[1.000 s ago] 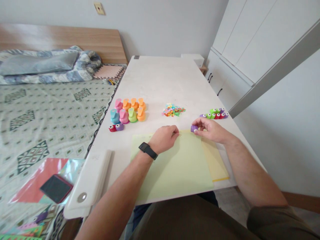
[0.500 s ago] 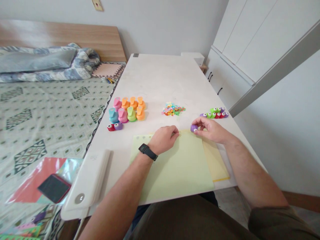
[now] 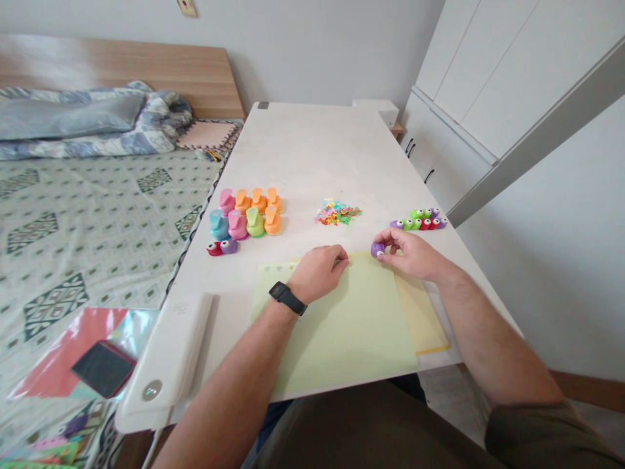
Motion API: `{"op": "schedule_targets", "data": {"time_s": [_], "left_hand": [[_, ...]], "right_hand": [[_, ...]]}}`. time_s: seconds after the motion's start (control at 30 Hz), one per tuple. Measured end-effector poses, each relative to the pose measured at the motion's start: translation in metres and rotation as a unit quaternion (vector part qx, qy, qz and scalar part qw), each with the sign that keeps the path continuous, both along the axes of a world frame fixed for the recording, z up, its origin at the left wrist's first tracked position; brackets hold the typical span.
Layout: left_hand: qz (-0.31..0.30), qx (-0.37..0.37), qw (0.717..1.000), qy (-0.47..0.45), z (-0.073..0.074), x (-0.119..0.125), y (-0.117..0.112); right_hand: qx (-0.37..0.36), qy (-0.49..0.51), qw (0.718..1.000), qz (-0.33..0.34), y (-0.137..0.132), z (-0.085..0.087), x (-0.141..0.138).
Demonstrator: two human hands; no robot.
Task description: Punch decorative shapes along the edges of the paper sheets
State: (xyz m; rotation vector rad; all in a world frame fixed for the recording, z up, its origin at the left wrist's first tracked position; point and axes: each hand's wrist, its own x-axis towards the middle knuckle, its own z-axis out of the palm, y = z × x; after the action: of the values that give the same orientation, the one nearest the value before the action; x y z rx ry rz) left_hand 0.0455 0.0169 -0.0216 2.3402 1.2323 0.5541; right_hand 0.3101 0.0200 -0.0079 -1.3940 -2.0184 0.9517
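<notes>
A light green sheet of paper (image 3: pixel 342 332) lies in front of me, with small punched shapes along its upper edge at the left. My left hand (image 3: pixel 319 273), wearing a black watch, is closed with its fingertips pinching the sheet's top edge. Just right of it, my right hand (image 3: pixel 407 254) grips a small purple paper punch (image 3: pixel 377 250) with a white button between thumb and fingers. The punch is beside the sheet's upper right corner; I cannot tell whether it touches the paper. Under the green sheet lies a yellow sheet (image 3: pixel 424 319), showing at the right.
Colourful paper cutouts (image 3: pixel 336 212) are heaped mid-table. Larger craft punches (image 3: pixel 237 225) stand in rows at the left, two small ones (image 3: pixel 222 247) before them. Several small punches (image 3: pixel 422 221) line the right. A white laminator (image 3: pixel 170 358) occupies the near left; a phone (image 3: pixel 103 368) lies beyond.
The view has shifted very slightly. Both hands keep nearly the same place and grip, with the purple paper punch tilted a little differently in my right hand.
</notes>
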Motion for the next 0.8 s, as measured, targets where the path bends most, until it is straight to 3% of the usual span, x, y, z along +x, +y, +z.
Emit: {"op": "schedule_targets", "data": {"time_s": [0.8], "left_hand": [[0.003,0.007,1.0,0.011,-0.0017,0.0003,0.0006]], "right_hand": [[0.024,-0.014,1.0,-0.004,-0.0002,-0.0038,-0.0031]]}}
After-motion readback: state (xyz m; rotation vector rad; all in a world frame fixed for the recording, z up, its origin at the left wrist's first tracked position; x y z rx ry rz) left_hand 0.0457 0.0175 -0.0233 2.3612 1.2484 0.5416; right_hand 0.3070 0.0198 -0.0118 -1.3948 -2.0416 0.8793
